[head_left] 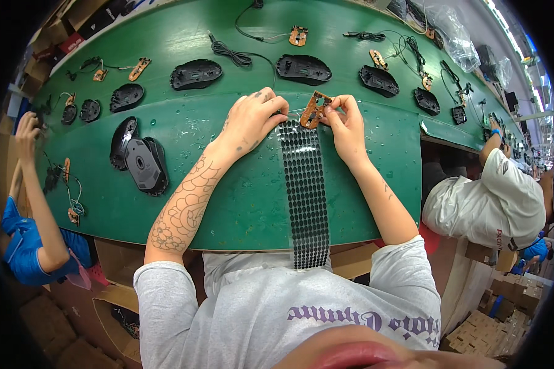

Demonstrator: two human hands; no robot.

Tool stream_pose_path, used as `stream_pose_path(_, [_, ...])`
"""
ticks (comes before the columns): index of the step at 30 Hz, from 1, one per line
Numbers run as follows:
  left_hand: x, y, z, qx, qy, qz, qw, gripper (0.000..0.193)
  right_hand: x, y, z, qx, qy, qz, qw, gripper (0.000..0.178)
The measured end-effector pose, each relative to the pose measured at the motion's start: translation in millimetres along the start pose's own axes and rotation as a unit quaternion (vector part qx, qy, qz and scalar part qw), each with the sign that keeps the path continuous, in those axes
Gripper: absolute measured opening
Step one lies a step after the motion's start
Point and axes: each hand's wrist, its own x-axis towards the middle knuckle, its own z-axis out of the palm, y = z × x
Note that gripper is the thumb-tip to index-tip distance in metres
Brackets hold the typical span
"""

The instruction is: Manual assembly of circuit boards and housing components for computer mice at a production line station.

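Observation:
Between thumb and fingers of my right hand point(347, 128) is a small orange-brown circuit board point(314, 110), tilted above the far end of a clear strip of black oval pads point(305, 184). The strip runs toward me across the green bench and hangs over its near edge. My left hand point(255, 118) is closed, with its fingertips pinched at the strip's far left corner. To the left lie a dark mouse shell point(145, 165) and a second black shell piece point(124, 141), leaning together.
Black mouse bases point(304, 69), circuit boards point(298, 35) and coiled cables point(231, 52) line the far part of the green bench point(228, 215). Co-workers sit at left point(37, 237) and right point(486, 203). Cardboard boxes point(117, 313) stand below.

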Motion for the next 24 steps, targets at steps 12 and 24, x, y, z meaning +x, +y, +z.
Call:
stream_pose_path(12, [-1.3, 0.7, -1.5, 0.099, 0.055, 0.092, 0.989, 0.011, 1.3, 1.5, 4.9, 0.0, 0.002, 0.001, 1.0, 0.011])
stream_pose_path(24, [-16.1, 14.5, -9.3, -0.314, 0.098, -0.093, 0.94, 0.009, -5.3, -1.5, 16.8, -0.02, -0.001, -0.028, 0.999, 0.012])
